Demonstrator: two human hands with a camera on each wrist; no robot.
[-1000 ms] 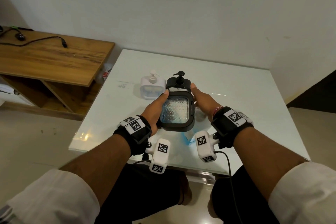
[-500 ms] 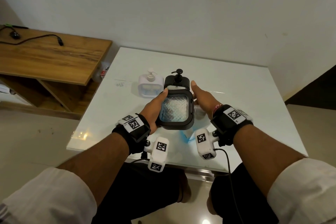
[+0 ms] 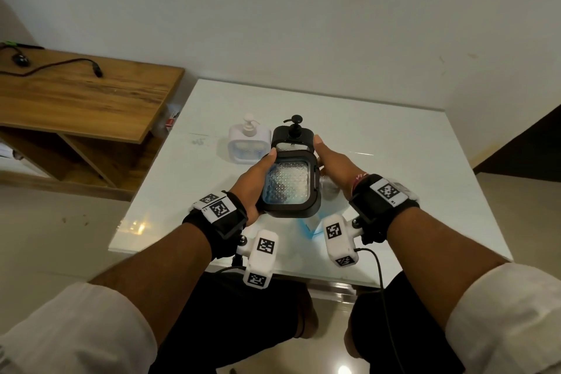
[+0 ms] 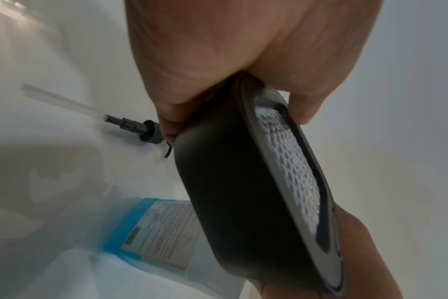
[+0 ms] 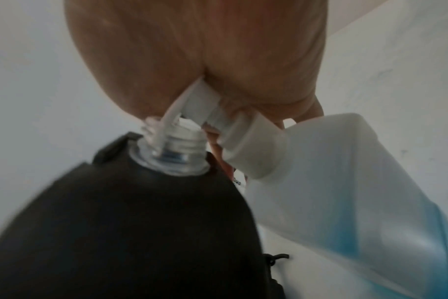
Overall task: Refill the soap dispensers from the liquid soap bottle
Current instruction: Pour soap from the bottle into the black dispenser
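White dispenser, black dispenser block table centre; right side, far edge open; near-edge bottle probably obstructs.

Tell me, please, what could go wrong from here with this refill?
1. The soap bottle in the right hand pours a thin stream into the black dispenser through its narrow neck; a small drift could send soap onto the table.
2. The left hand holds the dispenser tilted in the air; soapy fingers might let it slip.

wooden shelf unit left of white table | black cable on shelf top
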